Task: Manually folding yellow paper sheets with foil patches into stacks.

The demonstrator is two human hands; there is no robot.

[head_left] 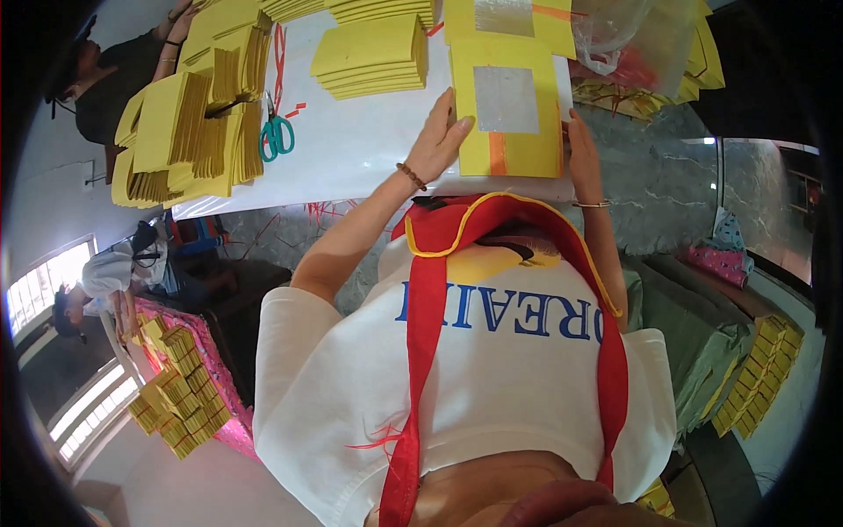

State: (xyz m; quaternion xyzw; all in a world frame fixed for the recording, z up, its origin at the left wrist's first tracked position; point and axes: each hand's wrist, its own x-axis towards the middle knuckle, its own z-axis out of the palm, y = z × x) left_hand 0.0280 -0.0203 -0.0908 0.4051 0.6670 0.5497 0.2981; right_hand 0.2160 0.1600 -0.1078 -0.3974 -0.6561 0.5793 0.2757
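Note:
On the white table (369, 149) in front of me lies a stack of yellow joss paper (470, 154), its top sheet bearing a silver foil square and an orange stripe. My left hand (442, 140) rests along the stack's left edge, fingers stretched out and thumb apart at the sheet's side. Against the right edge stands my right hand (583, 162), flat with its fingers extended; the stack partly hides its fingertips. Neither hand is wrapped round anything. Another silver-squared yellow stack (549, 31) lies just beyond.
Teal-handled scissors (277, 139) and red strips (280, 61) lie left of a plain yellow stack (369, 57). Folded yellow bundles (180, 123) crowd the table's left end near another person (118, 83). A clear plastic bag (615, 39) sits at the far right.

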